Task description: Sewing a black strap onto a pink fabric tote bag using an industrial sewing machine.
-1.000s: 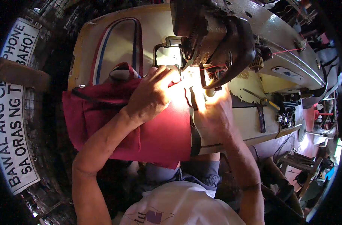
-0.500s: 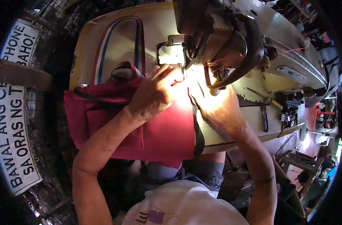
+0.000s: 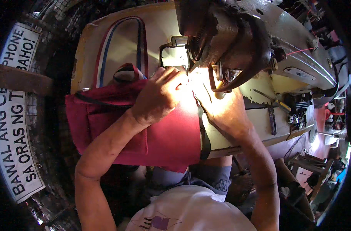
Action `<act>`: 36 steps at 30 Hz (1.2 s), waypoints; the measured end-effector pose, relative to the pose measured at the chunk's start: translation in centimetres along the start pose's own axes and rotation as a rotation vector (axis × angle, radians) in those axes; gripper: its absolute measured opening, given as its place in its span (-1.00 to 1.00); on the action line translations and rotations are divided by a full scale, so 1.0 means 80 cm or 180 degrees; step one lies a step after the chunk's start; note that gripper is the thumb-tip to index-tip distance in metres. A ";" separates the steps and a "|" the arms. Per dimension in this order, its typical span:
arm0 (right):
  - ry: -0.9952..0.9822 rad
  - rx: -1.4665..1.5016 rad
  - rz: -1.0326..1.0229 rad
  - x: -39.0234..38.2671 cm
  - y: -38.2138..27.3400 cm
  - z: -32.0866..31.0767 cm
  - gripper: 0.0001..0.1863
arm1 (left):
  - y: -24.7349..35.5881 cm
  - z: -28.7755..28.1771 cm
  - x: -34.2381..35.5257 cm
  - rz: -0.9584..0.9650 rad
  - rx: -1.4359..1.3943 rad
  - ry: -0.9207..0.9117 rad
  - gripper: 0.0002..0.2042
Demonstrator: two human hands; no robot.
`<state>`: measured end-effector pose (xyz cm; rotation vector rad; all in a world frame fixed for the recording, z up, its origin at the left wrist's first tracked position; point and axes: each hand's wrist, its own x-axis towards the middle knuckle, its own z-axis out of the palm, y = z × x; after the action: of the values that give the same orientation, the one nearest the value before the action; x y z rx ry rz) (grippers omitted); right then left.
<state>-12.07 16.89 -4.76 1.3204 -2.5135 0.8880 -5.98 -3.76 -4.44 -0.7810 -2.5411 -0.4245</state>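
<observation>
Crimson woven fabric, a flat piece with a darker pocket-like panel at its left, lies spread across the near edge of the pale yellow wooden surface and hangs over it toward the person's lap. The left hand rests palm down on the cloth, its fingers stretched forward and pressed flat, gripping nothing, their tips just beside the brightly lit spot under the head of the dark, worn metal sewing machine. The right hand lies on the other side of that spot, also flat on the fabric and the surface; glare from the lamp washes out its fingertips, so I cannot tell whether they pinch the cloth or only press it. A black strap runs along the fabric's right edge, between the two forearms. A red, white and blue striped webbing band loops over the far left part of the surface, well apart from the needle area, its lower end tucked by the cloth. Dark metal pliers lie on the surface to the right of the right hand. A white signboard with dark lettering stands at the far left.
</observation>
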 end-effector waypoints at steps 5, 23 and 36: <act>-0.0183 -0.0308 0.0024 -0.009 0.001 -0.011 -0.68 | 0.000 0.004 0.001 -0.0061 -0.0016 0.0222 -0.77; 0.1721 -0.1520 0.1727 -0.199 0.124 -0.107 -0.44 | -0.002 -0.002 0.003 0.0112 0.0093 0.0141 -0.78; 0.1765 -0.1297 0.1525 -0.208 0.127 -0.111 -0.46 | -0.004 0.002 0.004 0.0116 0.0117 0.0188 -0.84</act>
<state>-11.35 37.96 -8.66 0.2934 -2.3863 0.6397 -6.46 -3.80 -4.43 -0.7884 -2.4691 -0.3822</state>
